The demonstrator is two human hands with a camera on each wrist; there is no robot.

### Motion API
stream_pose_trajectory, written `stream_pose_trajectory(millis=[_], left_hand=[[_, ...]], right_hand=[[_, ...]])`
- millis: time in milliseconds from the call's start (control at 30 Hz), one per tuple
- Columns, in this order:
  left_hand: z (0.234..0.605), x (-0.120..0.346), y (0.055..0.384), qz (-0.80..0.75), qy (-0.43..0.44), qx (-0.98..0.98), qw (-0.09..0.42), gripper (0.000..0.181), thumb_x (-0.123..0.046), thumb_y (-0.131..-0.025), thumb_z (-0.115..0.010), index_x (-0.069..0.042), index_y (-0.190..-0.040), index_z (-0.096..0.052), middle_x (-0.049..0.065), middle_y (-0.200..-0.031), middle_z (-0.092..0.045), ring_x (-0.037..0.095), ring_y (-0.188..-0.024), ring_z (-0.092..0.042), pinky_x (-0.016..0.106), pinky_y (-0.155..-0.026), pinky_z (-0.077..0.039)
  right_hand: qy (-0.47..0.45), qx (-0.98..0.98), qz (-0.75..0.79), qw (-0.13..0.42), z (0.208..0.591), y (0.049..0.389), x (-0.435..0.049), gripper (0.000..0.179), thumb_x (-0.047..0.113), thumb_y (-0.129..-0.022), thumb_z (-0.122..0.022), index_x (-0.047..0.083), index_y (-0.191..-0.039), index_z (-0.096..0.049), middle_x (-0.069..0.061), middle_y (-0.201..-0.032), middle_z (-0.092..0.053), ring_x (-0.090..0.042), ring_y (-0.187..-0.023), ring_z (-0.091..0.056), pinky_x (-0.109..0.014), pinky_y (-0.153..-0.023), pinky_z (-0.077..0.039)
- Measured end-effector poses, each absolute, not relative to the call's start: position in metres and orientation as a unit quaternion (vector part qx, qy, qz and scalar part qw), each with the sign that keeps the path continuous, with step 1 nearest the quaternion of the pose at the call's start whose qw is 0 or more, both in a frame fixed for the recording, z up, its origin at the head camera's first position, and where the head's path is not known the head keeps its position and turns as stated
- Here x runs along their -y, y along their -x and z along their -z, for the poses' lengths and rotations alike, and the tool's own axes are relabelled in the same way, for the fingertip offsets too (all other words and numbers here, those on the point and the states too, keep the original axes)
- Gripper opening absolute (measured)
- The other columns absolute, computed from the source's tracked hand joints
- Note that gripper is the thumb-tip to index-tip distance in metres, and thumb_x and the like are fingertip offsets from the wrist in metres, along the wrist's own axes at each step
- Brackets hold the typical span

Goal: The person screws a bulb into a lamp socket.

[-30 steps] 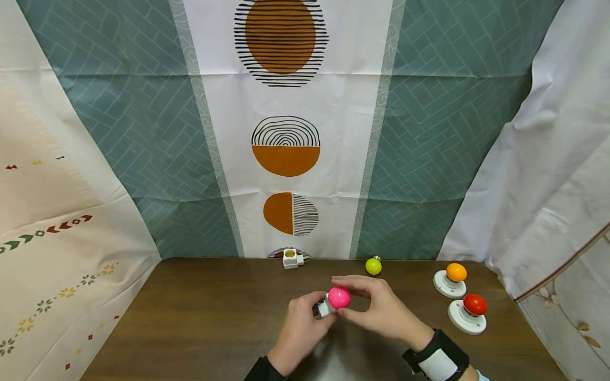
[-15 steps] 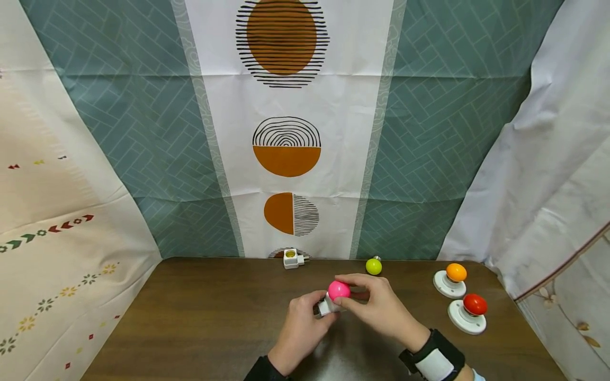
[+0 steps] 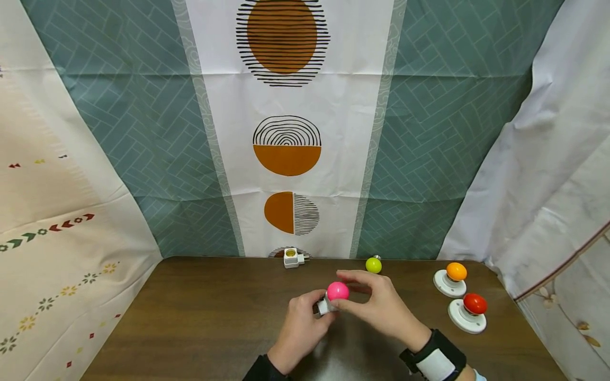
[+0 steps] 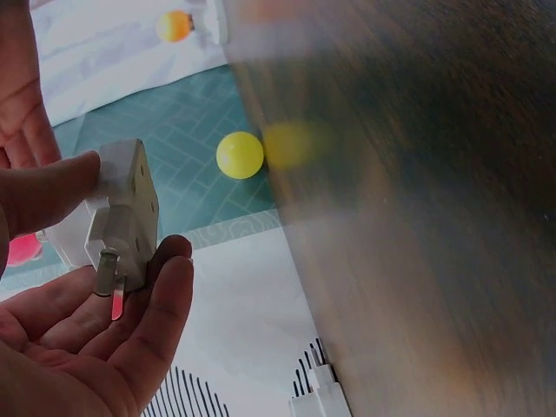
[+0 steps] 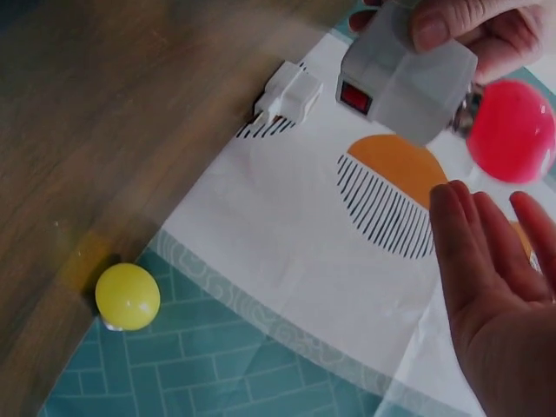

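My left hand [image 3: 301, 329] grips a white plug-in lamp socket [image 4: 123, 204] between thumb and fingers, above the table. The socket's two flat prongs [image 4: 111, 282] show in the left wrist view; in the right wrist view a red switch [image 5: 354, 96] shows on its side. A pink bulb [image 5: 512, 130] sits at the socket's mouth, some of its metal base exposed. Around the bulb's right side my right hand [image 3: 381, 306] is spread, thumb near its lower edge in the head view. In the right wrist view its fingers are extended, fingertips just off the bulb.
A second white socket [image 3: 291, 258] lies at the table's back edge, with a yellow-green bulb [image 3: 374, 265] to its right. Orange [image 3: 456, 272] and red [image 3: 475, 304] bulbs stand in round white holders at the right. Patterned cloth [image 3: 305, 95] hangs behind the table.
My right hand's fingers have moved up and away from the pink bulb, and its thumb has shifted up beside it. The left hand still holds the socket in nearly the same place.
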State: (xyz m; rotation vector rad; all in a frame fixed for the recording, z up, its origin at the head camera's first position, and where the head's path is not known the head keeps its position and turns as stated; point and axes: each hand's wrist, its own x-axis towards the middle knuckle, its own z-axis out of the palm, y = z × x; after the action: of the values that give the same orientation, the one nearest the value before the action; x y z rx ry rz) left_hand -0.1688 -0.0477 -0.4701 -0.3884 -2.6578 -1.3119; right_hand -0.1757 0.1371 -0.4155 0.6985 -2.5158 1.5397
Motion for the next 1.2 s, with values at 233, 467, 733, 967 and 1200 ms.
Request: stream_pose_trajectory(millis=[233, 467, 733, 967, 1200], left_hand=[[0.473, 0.048, 0.168, 0.436, 0.131, 0.886, 0.087, 0.030, -0.028, -0.073, -0.077, -0.022, -0.101, -0.068, -0.011, -0.089, -0.068, 0.001, -0.075, -0.059, 0.023, -0.066, -0.050], [0.474, 0.049, 0.167, 0.443, 0.130, 0.884, 0.079, 0.027, -0.027, -0.075, -0.076, -0.023, -0.101, -0.068, -0.007, -0.088, -0.070, 0.001, -0.073, -0.058, 0.018, -0.063, -0.047], [0.473, 0.048, 0.167, 0.435, 0.136, 0.885, 0.095, 0.026, -0.027, -0.074, -0.076, -0.024, -0.099, -0.068, -0.012, -0.085, -0.068, 0.001, -0.072, -0.059, 0.017, -0.063, -0.046], [0.472, 0.046, 0.169, 0.439, 0.140, 0.883, 0.088, 0.026, -0.029, -0.074, -0.077, -0.022, -0.098, -0.069, -0.012, -0.084, -0.068, 0.003, -0.072, -0.061, 0.016, -0.062, -0.046], [0.469, 0.046, 0.169, 0.441, 0.139, 0.884, 0.073, 0.030, -0.031, -0.073, -0.078, -0.020, -0.100, -0.069, -0.010, -0.087, -0.069, 0.005, -0.074, -0.061, 0.018, -0.063, -0.047]], right_hand=[[-0.319, 0.827, -0.459, 0.064, 0.416, 0.174, -0.137, 0.057, 0.011, -0.072, -0.080, 0.022, -0.124, -0.059, 0.005, -0.127, -0.059, -0.016, -0.113, -0.059, -0.036, -0.089, -0.051], [-0.314, 0.819, -0.476, 0.057, 0.429, 0.179, -0.138, 0.046, 0.022, -0.076, -0.077, 0.027, -0.119, -0.061, 0.003, -0.120, -0.064, -0.010, -0.106, -0.061, -0.022, -0.083, -0.052], [-0.250, 0.828, -0.496, 0.080, 0.427, 0.178, -0.132, 0.042, 0.033, -0.072, -0.080, 0.028, -0.111, -0.065, 0.010, -0.109, -0.067, -0.008, -0.097, -0.065, -0.022, -0.076, -0.054], [-0.200, 0.838, -0.501, 0.087, 0.410, 0.169, -0.126, 0.048, 0.026, -0.065, -0.085, 0.023, -0.110, -0.066, 0.006, -0.112, -0.066, -0.012, -0.101, -0.064, -0.033, -0.079, -0.055], [-0.266, 0.838, -0.469, 0.081, 0.412, 0.173, -0.134, 0.061, 0.018, -0.070, -0.082, 0.022, -0.126, -0.057, 0.006, -0.134, -0.053, -0.014, -0.120, -0.054, -0.032, -0.090, -0.051]])
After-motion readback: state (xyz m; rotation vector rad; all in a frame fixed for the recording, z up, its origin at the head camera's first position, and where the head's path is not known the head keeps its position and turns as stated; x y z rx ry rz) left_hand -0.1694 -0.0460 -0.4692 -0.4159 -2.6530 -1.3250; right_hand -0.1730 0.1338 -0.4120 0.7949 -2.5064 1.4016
